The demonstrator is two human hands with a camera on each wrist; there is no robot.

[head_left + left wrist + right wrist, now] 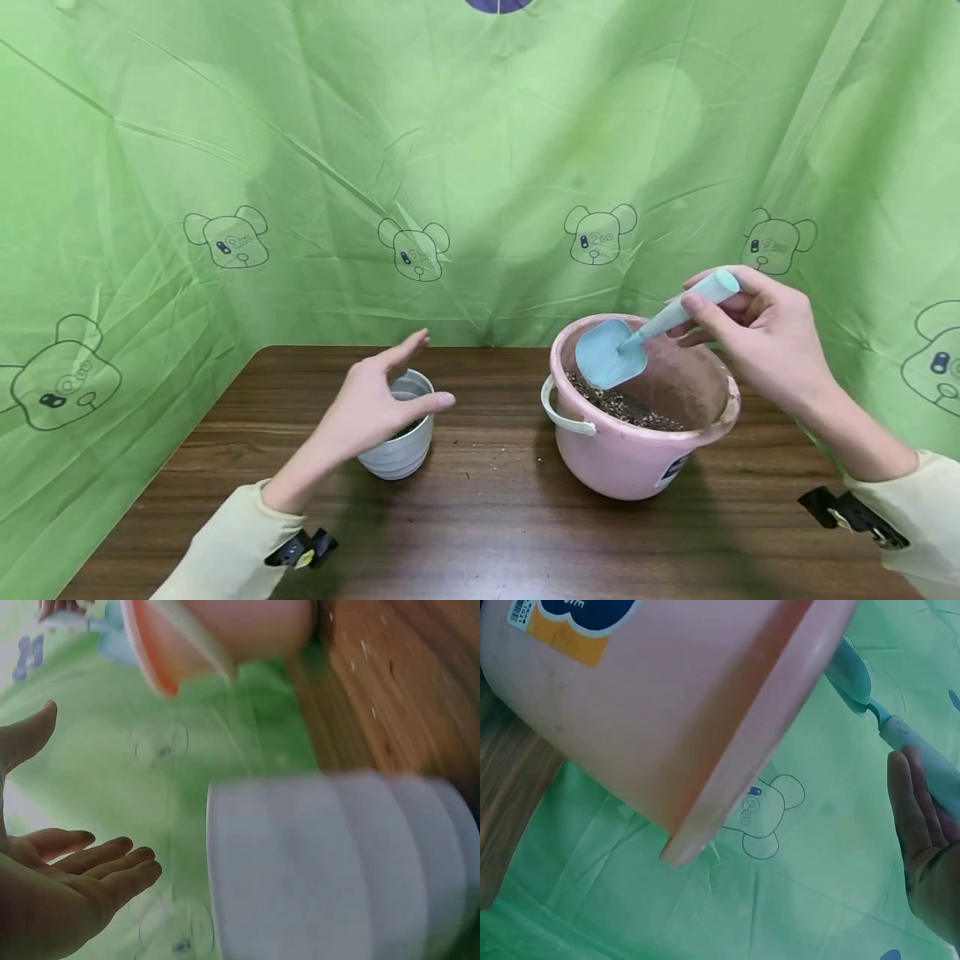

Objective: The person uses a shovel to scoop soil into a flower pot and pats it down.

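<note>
My right hand (765,333) pinches the handle of a light blue trowel (611,354) between thumb and fingers. The trowel's blade hangs over the mouth of a pink bucket (630,462), above the dark soil (630,408) inside. In the right wrist view the trowel (922,761) shows beyond the bucket's rim. On the left, my left hand (375,408) hovers over a white ridged pot (397,458), thumb and fingers spread apart and holding nothing. The left wrist view shows this pot (315,870) apart from the hand. Some soil is visible in the pot, partly hidden by the hand.
Both containers stand on a dark wooden table (480,533). The bucket's white handle (570,421) hangs down on its left side. Soil crumbs (468,475) lie between pot and bucket. Green cloth (480,167) with bear-head drawings surrounds the table at the back and sides.
</note>
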